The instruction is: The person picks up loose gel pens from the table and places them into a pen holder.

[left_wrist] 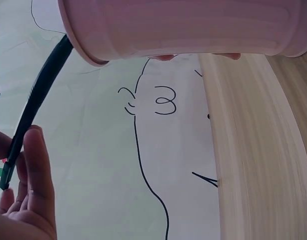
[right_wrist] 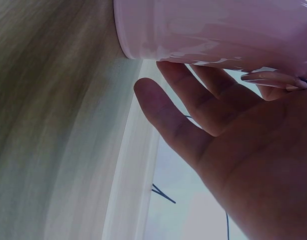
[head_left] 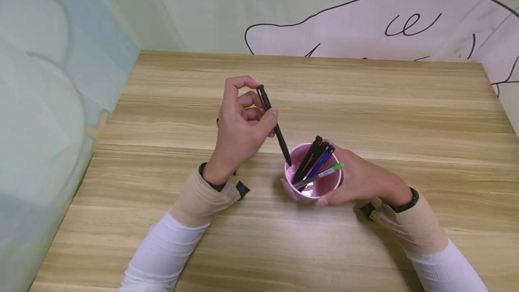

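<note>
My left hand (head_left: 243,125) pinches a slim black pen (head_left: 280,138) near its upper part. The pen slants down, its tip at the left rim of a pink cup (head_left: 291,191). Two or more black pens (head_left: 310,159), a blue pen (head_left: 321,162) and a pen with a green end (head_left: 327,171) lean inside the cup. Around the cup's right side, my right hand (head_left: 361,177) holds it, thumb at the front. The right wrist view has fingers (right_wrist: 181,82) touching the pink wall (right_wrist: 208,30). In the left wrist view, the pen (left_wrist: 41,90) reaches the cup's mouth.
The cup stands on a wood-grain table (head_left: 178,116). Behind the table hangs a pale backdrop (head_left: 344,26) with a line-drawn cartoon figure, and another pale printed sheet (head_left: 44,116) borders the left edge. Both wrists wear beige bands (head_left: 204,197) with dark straps.
</note>
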`<action>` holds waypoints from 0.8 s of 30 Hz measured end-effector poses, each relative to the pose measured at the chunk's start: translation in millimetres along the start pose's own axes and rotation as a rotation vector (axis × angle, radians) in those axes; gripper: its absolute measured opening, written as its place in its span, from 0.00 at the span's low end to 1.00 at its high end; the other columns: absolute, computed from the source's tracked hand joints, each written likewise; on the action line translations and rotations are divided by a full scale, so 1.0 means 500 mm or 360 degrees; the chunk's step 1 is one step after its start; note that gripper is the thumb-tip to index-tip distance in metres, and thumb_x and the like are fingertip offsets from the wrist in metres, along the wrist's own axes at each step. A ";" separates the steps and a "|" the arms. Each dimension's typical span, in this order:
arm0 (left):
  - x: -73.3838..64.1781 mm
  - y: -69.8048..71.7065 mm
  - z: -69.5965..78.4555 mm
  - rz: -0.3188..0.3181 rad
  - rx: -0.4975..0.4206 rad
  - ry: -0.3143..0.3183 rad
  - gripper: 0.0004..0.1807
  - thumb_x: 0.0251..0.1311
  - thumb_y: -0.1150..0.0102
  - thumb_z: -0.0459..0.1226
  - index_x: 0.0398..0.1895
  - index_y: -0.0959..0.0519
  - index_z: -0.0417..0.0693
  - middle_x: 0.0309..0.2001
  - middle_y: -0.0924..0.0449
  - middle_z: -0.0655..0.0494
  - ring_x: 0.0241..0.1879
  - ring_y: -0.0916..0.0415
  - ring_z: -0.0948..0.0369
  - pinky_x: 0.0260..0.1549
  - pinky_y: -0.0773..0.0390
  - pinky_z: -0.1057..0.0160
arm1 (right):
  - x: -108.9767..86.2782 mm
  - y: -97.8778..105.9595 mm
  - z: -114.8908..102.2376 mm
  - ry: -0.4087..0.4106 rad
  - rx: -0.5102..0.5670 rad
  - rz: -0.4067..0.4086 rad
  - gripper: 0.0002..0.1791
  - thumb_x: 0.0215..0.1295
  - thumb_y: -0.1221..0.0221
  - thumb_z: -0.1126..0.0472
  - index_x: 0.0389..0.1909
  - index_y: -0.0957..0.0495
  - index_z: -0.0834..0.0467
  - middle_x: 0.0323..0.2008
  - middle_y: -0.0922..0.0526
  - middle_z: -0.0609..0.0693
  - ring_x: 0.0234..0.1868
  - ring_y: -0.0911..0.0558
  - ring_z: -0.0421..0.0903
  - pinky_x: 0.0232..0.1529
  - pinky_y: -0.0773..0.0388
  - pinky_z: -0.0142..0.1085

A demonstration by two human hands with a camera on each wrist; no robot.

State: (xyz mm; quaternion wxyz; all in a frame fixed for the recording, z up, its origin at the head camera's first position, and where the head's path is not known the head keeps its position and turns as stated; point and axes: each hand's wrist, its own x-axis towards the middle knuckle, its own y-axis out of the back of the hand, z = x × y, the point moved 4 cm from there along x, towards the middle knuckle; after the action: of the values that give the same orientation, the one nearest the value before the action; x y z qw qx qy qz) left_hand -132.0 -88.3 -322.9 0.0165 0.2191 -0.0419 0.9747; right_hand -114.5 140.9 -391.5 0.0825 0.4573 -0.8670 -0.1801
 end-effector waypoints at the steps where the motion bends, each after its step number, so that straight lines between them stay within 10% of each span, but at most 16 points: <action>1: 0.000 0.000 0.000 0.0000 -0.0002 -0.0007 0.25 0.55 0.41 0.24 0.53 0.37 0.47 0.26 0.25 0.43 0.15 0.24 0.50 0.14 0.19 0.52 | 0.000 0.000 0.001 -0.0002 0.0003 -0.0003 0.51 0.45 0.20 0.55 0.70 0.37 0.47 0.61 0.24 0.43 0.60 0.23 0.46 0.60 0.23 0.45; 24: -0.006 -0.011 0.003 -0.0116 0.0136 -0.0193 0.26 0.54 0.40 0.26 0.54 0.39 0.37 0.26 0.24 0.46 0.17 0.23 0.55 0.14 0.22 0.62 | 0.003 -0.001 0.004 0.0031 -0.0004 -0.0004 0.51 0.45 0.20 0.56 0.71 0.37 0.45 0.61 0.24 0.43 0.60 0.23 0.46 0.61 0.24 0.44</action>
State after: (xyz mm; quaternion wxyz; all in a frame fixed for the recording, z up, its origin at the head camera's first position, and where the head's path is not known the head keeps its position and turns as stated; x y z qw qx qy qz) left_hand -128.5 -83.0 -322.6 0.0401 0.2797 0.0067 0.9592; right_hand -115.6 140.0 -393.3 0.0913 0.4600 -0.8653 -0.1769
